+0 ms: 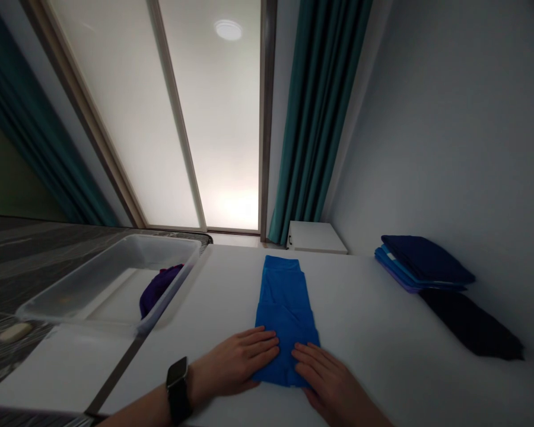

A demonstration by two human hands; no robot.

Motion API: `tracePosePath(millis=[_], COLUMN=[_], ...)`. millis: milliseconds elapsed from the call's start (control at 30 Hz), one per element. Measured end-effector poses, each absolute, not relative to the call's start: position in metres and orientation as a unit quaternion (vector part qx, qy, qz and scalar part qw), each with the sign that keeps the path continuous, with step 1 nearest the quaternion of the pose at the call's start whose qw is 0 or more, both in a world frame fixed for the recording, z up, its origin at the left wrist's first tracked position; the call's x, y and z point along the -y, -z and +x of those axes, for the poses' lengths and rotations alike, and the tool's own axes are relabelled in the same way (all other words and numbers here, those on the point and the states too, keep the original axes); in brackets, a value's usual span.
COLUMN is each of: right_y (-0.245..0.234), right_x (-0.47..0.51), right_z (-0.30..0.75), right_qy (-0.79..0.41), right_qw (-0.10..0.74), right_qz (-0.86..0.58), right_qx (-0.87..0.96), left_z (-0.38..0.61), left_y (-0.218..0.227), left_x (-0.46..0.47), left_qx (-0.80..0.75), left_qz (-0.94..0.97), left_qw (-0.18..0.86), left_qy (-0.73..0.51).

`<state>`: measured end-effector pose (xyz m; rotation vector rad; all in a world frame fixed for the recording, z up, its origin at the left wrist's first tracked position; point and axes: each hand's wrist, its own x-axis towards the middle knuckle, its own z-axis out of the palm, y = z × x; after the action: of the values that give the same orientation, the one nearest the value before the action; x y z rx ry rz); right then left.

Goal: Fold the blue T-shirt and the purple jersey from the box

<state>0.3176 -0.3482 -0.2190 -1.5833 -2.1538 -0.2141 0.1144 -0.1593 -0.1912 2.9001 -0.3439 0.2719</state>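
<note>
A bright blue garment (285,296), folded into a long narrow strip, lies on the white table (356,332) in front of me. Its kind is not clear from the folds. My left hand (242,359) rests flat on the strip's near left edge, fingers stretched out over the cloth. On the near right edge lies my right hand (323,373), also flat with its fingers extended. Neither hand grips the fabric. A dark smartwatch (178,388) is on my left wrist.
At left stands a translucent plastic bin (111,249) with a purple cloth (158,290) inside. To the right are a stack of folded blue and purple clothes (422,261) and a black folded cloth (471,326). A white cabinet (315,237) stands beyond the far edge.
</note>
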Motion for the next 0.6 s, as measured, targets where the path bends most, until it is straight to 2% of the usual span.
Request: tracePosePath(millis=[200, 367, 467, 600], right_y=[0.212, 0.208, 0.201, 0.195], right_x=[0.351, 0.357, 0.364, 0.368], right_z=[0.333, 0.329, 0.326, 0.324], right_qy=[-0.001, -0.018, -0.058, -0.094], right_qw=[0.206, 0.209, 0.248, 0.343], right_qz=[-0.596, -0.59, -0.59, -0.655], right_qx=[0.776, 0.779, 0.766, 0.667], left_z=[0.117, 0.111, 0.104, 0.101], left_y=[0.191, 0.17, 0.153, 0.144], left_x=[0.149, 0.161, 0.172, 0.18], left_qx=[0.097, 0.109, 0.091, -0.002], left_qz=[0.971, 0.971, 0.957, 0.919], left_qw=[0.181, 0.2, 0.269, 0.382], left_qy=[-0.124, -0.07, -0.065, -0.099])
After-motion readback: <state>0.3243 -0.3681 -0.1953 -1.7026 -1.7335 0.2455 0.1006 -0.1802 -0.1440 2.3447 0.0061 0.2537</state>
